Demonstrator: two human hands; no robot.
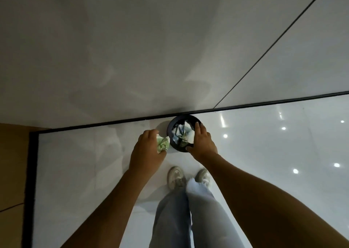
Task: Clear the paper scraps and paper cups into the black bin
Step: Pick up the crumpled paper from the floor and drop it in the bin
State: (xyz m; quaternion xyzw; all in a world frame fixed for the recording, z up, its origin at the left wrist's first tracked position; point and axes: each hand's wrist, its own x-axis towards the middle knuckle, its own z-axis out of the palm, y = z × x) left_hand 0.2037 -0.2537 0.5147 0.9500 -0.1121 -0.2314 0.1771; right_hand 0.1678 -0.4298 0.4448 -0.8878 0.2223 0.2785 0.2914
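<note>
On the glossy white floor (264,153), against the wall's black skirting (113,124), stands the black bin (171,128) holding crumpled paper. The right hand (202,144) grips its rim; the left hand (149,149) clutches a green paper scrap (162,144) just beside it.

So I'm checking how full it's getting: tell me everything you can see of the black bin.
The black bin is small and round, seen from nearly straight above, standing upright on the glossy pale floor right against the dark strip at the foot of the wall. Its open mouth shows crumpled white and bluish paper piled close to the rim. The right hand spans the rim's right side, fingers and thumb on it. The left hand holds a green crumpled scrap just beside it.
</note>
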